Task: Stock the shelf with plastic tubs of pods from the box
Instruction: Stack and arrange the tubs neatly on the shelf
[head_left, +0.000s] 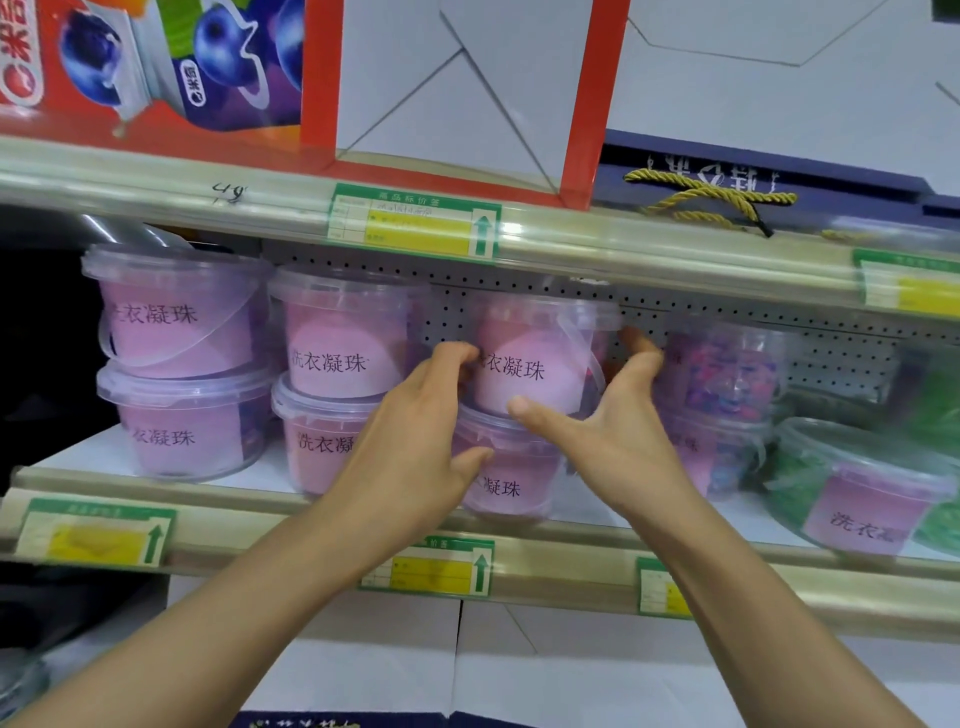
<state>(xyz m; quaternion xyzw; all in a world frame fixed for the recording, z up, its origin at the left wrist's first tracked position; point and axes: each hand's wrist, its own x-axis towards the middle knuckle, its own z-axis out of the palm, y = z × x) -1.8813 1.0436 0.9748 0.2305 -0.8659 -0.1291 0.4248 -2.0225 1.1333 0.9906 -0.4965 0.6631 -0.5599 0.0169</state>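
- Left hand (415, 415): the grip lies on the near-left side of the upper tub (530, 358). The fingers curl against the tub's left wall at label height, and the thumb points right across the lid of the lower tub (506, 467). Whether the fingers bear firmly on the wall cannot be told.
- Right hand (602, 421): the grip is spread wide, palm facing left. The thumb tip touches or nearly touches the lower front edge of the upper tub; the fingertips reach past the tub's right side toward the back. This grip has hold of nothing.
- Key relation: the upper tub sits directly between the two grips, just beyond the palms, with its long axis upright. It is stacked on the lower tub, rim under base. The left hand is the nearer one and the only one with fingers on the wall.
- Judgement: the tub appears seated on its stack; the coming move is either a small squaring-up or a release.
- Left of the grips: two further stacks of two tubs (343, 332) stand on the same shelf (260, 514).
- Right of the grips: another stack (722, 374) stands just beside the right fingertips.
- Beyond the grips: the perforated back panel (519, 286) closes the bay.
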